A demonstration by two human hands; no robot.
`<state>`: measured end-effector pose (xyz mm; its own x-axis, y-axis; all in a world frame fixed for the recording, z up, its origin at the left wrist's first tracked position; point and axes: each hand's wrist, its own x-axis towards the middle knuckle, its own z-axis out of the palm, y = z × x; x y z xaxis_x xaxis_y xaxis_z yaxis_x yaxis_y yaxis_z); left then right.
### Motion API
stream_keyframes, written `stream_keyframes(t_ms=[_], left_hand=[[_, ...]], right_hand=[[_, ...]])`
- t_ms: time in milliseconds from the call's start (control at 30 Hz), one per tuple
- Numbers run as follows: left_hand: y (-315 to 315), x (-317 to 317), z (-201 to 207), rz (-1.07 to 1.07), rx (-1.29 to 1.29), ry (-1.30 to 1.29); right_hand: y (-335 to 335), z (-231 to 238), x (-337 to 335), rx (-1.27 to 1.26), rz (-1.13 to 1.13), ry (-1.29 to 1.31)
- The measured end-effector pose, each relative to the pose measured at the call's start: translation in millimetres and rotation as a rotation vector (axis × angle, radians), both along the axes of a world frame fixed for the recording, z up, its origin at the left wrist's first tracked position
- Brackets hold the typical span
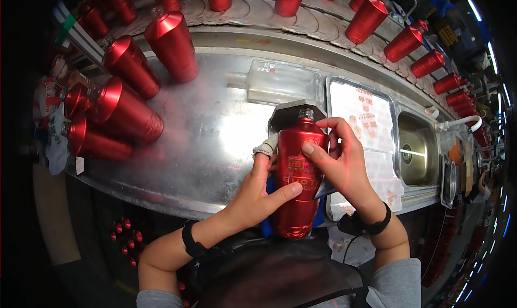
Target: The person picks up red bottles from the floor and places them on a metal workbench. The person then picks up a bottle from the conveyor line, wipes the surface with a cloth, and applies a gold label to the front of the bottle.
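Note:
A shiny red bottle (297, 203) with gold decoration and a clear glass neck lies tilted in front of me, its base toward my body. My left hand (262, 192) grips its left side, thumb laid across the lower front; a white wrap covers one fingertip. On the upper right side, my right hand (344, 160) is closed around the bottle, with the thumb pressed on the gold emblem near the shoulder. A grey angular rest (283, 114) stands behind the bottle's neck. Blue material (265, 224) shows beneath the bottle. The fingers behind it are hidden.
Several red bottles (132, 111) stand on the left of the metal table (210, 119). A clear rectangular bottle (285, 82) lies behind my hands. To the right are a tray with decal sheets (369, 116) and a sink (417, 151). A conveyor (318, 28) carries more red bottles along the back.

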<state>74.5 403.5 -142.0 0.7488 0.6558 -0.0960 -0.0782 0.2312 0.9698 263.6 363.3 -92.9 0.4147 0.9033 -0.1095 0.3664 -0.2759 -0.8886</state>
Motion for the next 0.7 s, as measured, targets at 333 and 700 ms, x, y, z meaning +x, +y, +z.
stream_keyframes(t_ms=[333, 700], left_hand=[[4.0, 1.7, 6.9, 0.038, -0.003, 0.048], [0.7, 8.8, -0.8, 0.04, -0.014, -0.032]], right_hand=[[5.4, -1.8, 0.5, -0.02, -0.007, -0.073], [0.8, -4.3, 6.4, 0.001, -0.004, -0.037]])
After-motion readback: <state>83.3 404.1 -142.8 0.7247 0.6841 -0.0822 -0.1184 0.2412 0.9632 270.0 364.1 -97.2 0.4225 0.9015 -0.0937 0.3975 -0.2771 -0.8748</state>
